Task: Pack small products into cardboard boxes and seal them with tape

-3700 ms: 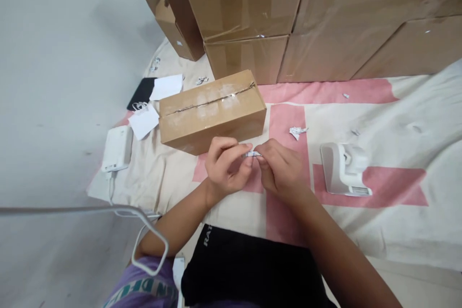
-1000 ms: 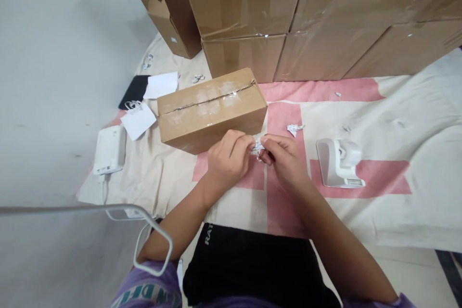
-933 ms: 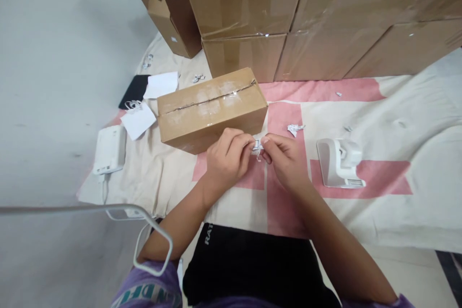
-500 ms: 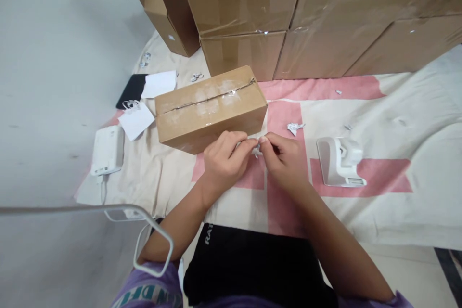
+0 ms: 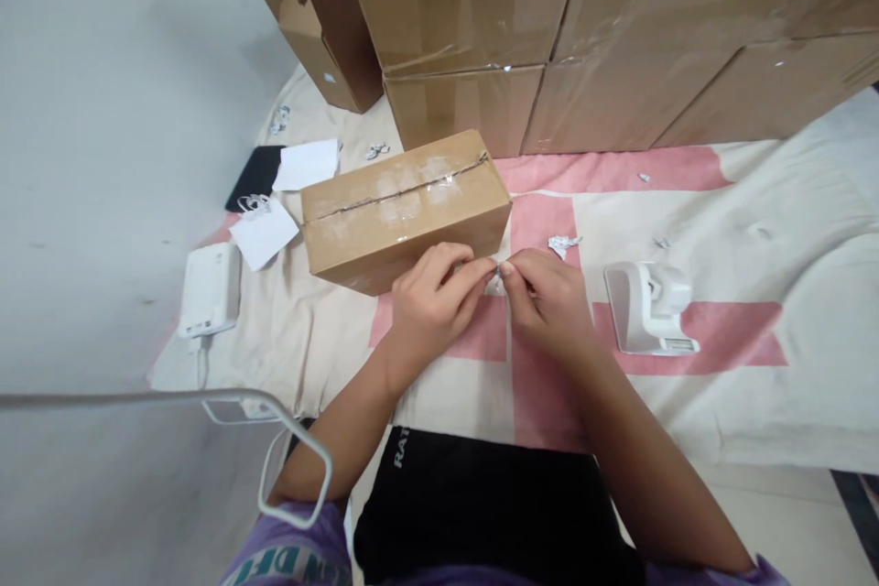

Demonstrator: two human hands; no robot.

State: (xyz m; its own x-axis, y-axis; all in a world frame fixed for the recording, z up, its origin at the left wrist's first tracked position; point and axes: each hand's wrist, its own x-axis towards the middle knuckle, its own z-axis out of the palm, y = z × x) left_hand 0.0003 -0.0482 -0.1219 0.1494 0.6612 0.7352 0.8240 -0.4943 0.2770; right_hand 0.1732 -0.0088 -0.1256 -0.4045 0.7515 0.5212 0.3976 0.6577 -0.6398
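My left hand and my right hand meet fingertip to fingertip just in front of the cardboard box. Both are closed in a pinch on a small whitish scrap, mostly hidden by the fingers; it looks like crumpled paper or tape. The box lies at an angle, with worn tape along its top seam. Right of my hands is a larger crumpled white scrap. Farther right on the bed cover stands a white tape dispenser.
Large taped cartons form a wall at the back. An open carton stands at back left. At left are white paper sheets, a black flat object and a white device with a cable. A bent white rod crosses my left arm.
My fingertips have drawn closer together around the small scrap, which now shows less. The whole view has shifted slightly; the box and other things lie where they were.
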